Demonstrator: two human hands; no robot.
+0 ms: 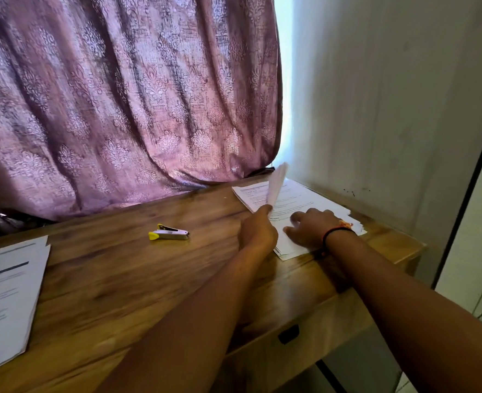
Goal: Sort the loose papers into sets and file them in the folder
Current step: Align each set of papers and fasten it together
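A stack of printed white papers [305,198] lies at the far right corner of the wooden table [126,279]. My left hand [258,231] pinches a lifted sheet [276,184] by its near edge, so the sheet stands up on edge above the stack. My right hand [312,226] rests on the stack with fingers spread, pressing it down. A second pile of printed papers [4,296] lies at the table's left edge. No folder is in view.
A small silver stapler with a yellow end [168,233] lies on the table left of my hands. A purple patterned curtain [120,95] hangs behind the table. A pale wall [390,109] borders the right side. A drawer front with a dark handle [289,334] sits below the table edge.
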